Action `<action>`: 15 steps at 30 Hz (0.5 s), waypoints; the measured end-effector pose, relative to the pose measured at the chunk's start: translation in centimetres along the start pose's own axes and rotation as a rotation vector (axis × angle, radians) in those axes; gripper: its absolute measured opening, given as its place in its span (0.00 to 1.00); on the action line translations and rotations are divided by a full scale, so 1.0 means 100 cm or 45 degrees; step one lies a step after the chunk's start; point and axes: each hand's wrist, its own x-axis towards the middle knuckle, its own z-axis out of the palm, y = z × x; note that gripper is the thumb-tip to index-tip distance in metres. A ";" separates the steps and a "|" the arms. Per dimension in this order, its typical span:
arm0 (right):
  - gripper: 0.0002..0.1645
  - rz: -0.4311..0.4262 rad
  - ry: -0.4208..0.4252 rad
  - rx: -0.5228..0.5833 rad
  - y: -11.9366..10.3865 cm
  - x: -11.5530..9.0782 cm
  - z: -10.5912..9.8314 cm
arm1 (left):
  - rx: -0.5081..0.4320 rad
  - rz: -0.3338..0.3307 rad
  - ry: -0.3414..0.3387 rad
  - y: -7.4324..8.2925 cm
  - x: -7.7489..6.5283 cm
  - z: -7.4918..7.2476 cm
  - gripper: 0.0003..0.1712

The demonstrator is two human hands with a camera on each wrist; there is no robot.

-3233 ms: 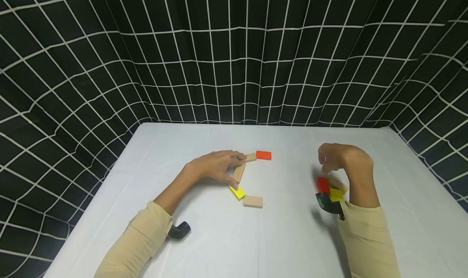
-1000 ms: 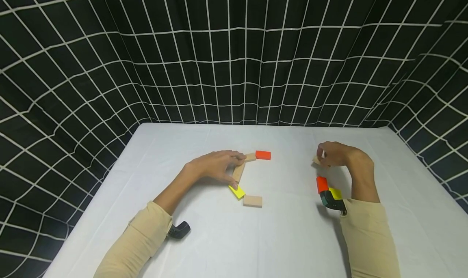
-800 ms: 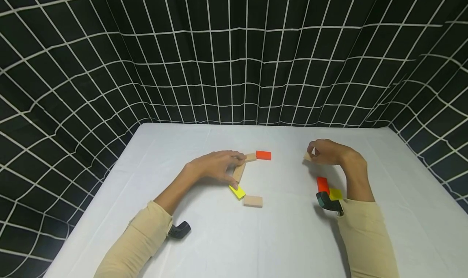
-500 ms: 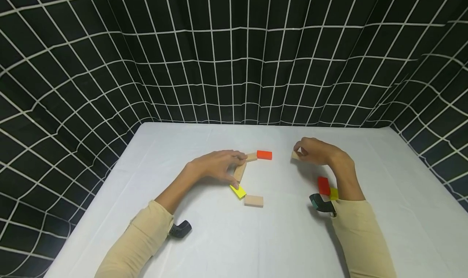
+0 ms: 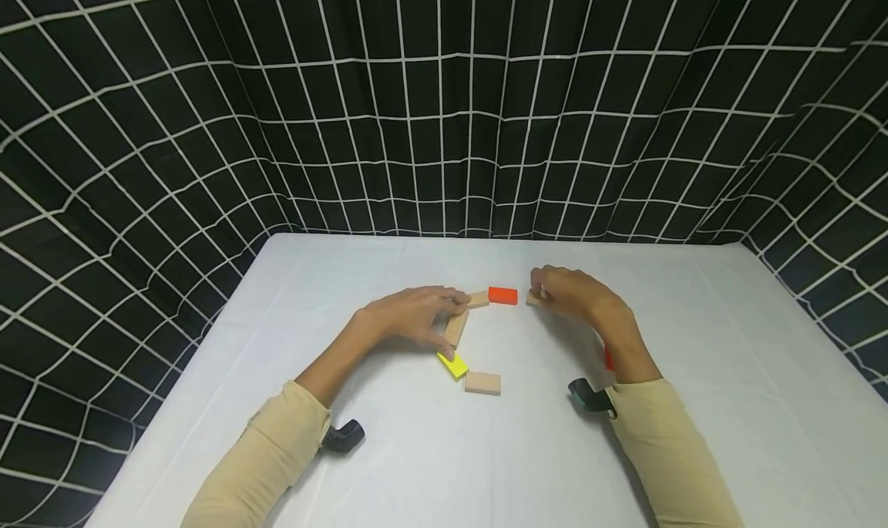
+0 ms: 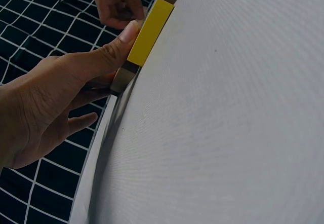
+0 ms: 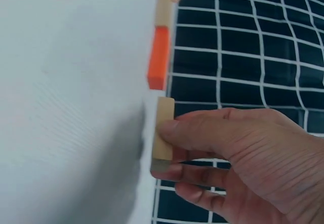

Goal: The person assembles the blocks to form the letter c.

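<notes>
My right hand (image 5: 576,293) pinches a plain wooden block (image 7: 163,127) between thumb and fingers, at the table's far side. A small gap separates this block from the orange-red block (image 5: 502,296) to its left. My left hand (image 5: 409,314) rests over a curved row of blocks, its thumb touching the yellow block (image 5: 454,365). Its other fingertips lie by the joint of two plain wooden blocks, the slanted one (image 5: 455,327) and the one (image 5: 479,299) meeting the orange-red block. Another plain wooden block (image 5: 482,383) ends the row at the near side.
A red block (image 5: 608,358) shows partly beside my right forearm, which covers what lies behind it. Black curved devices stick out at the left wrist (image 5: 344,435) and right wrist (image 5: 588,396). A black, white-gridded curtain (image 5: 458,127) surrounds the white table (image 5: 416,474).
My right hand has picked up the plain wooden block from the pile at right and carried it left to near the orange-red block. The left hand stays in place.
</notes>
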 end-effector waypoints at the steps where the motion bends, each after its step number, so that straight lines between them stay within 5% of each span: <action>1: 0.06 -0.011 0.009 -0.009 -0.001 0.001 0.002 | -0.002 -0.002 -0.002 0.000 0.000 0.000 0.51; 15: 0.08 -0.013 -0.030 -0.001 -0.004 0.002 0.005 | -0.008 0.001 -0.006 -0.001 0.001 0.001 0.54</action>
